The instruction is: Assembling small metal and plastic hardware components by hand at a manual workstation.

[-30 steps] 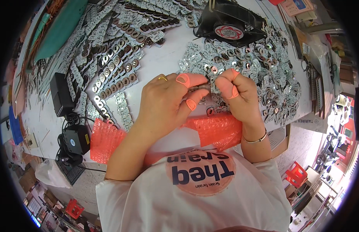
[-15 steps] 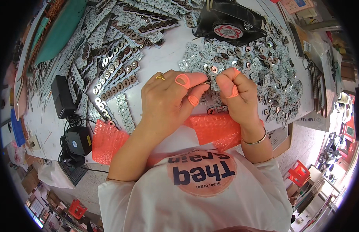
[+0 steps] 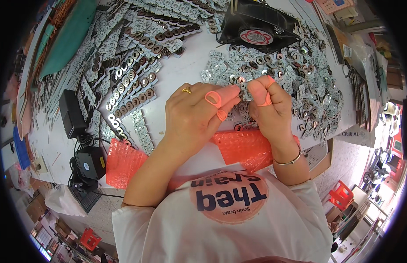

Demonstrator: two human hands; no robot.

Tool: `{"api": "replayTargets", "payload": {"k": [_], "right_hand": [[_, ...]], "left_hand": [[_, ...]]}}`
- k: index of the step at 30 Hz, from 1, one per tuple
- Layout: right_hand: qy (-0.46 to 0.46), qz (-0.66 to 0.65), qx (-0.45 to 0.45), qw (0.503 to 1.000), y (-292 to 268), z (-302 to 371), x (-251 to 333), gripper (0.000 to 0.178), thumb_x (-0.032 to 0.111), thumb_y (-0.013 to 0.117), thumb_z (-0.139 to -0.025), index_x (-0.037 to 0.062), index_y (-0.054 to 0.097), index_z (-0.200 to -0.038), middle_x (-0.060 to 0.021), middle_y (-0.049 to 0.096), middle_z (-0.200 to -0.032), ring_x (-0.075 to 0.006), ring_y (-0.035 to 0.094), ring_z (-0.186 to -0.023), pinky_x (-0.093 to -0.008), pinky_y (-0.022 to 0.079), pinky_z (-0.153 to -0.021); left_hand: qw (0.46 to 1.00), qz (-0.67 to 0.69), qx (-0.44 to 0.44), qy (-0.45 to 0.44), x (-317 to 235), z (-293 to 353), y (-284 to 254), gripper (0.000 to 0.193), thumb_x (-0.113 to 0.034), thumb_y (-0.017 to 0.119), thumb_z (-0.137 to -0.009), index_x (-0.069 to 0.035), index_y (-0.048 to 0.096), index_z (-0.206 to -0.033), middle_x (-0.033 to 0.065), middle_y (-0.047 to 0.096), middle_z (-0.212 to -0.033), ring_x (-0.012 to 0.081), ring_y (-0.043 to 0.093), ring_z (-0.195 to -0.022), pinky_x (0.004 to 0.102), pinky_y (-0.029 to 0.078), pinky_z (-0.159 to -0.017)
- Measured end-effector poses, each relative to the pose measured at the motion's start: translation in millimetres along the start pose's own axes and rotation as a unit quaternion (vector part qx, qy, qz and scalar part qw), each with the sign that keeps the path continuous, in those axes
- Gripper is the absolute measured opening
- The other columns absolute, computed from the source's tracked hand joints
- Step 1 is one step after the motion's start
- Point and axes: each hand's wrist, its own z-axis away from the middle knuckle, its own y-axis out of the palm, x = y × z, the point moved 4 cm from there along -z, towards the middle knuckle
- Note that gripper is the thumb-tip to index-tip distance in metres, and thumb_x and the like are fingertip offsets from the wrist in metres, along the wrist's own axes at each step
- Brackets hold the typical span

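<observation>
Potentially, the small silver plate (image 3: 245, 93), just right of centre in the frame, could twist or slip, since little of it shows between the fingertips. The right hand (image 3: 273, 107) has a narrow grip on it, thumb against bent fingers. The left hand (image 3: 192, 114) brings its fingertips to the plate's left edge; whether they are clamped on it I cannot tell. If dropped, it could get lost among similar pieces in the heap (image 3: 315, 94) at right of centre. The loose finger covers (image 3: 213, 99) could ride up or snag on an edge. Fingers hide most of the plate, so its outline and anything behind it stay unclear. The fan (image 3: 260, 26) is partly cut off at the upper edge, and the fisheye rim blurs the outer surroundings.
</observation>
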Motion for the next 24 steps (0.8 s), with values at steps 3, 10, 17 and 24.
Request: {"api": "replayTargets", "payload": {"k": [3,10,17,24], "right_hand": [[0.026,0.033,0.012,0.999,-5.9,-4.5,3.6,0.017,0.016,0.06,-0.09,0.0008,0.06,-0.083,0.0034,0.048,-0.062,-0.0033,0.038,-0.059,-0.0197,0.034,-0.051],[-0.074,0.213,0.134,0.965,-13.7,-11.5,9.7,0.016,0.014,0.061,-0.089,-0.0008,0.065,-0.086,0.0026,0.052,-0.061,-0.0039,0.044,-0.052,-0.0212,0.034,-0.046],[-0.06,0.175,0.078,0.98,-29.5,-11.9,8.4,0.019,0.017,0.061,-0.089,-0.0009,0.068,-0.089,-0.0015,0.059,-0.063,-0.0058,0.049,-0.052,-0.0206,0.038,-0.049],[-0.071,0.143,0.136,0.978,-23.7,-10.6,14.3,0.017,0.017,0.067,-0.082,0.0017,0.071,-0.088,-0.0061,0.065,-0.069,-0.0109,0.058,-0.06,-0.0233,0.045,-0.054]], "left_hand": [[0.998,0.009,0.035,-0.044,2.4,2.3,5.0,0.024,-0.002,0.072,-0.073,-0.005,0.067,-0.096,0.0067,0.067,-0.081,0.0174,0.063,-0.072,0.0267,0.049,-0.063],[0.976,0.189,0.014,-0.11,15.2,0.4,4.8,0.021,-0.003,0.067,-0.08,-0.002,0.064,-0.101,0.0095,0.065,-0.09,0.0157,0.063,-0.078,0.0251,0.051,-0.069],[0.884,0.377,0.054,-0.271,26.6,10.4,13.0,0.017,-0.003,0.068,-0.081,0.001,0.064,-0.097,0.007,0.066,-0.092,0.0102,0.062,-0.079,0.0226,0.051,-0.069],[0.874,0.376,0.097,-0.291,28.4,10.6,12.5,0.018,-0.002,0.068,-0.081,0.001,0.063,-0.098,0.0068,0.065,-0.094,0.0116,0.063,-0.079,0.0247,0.054,-0.071]]}}
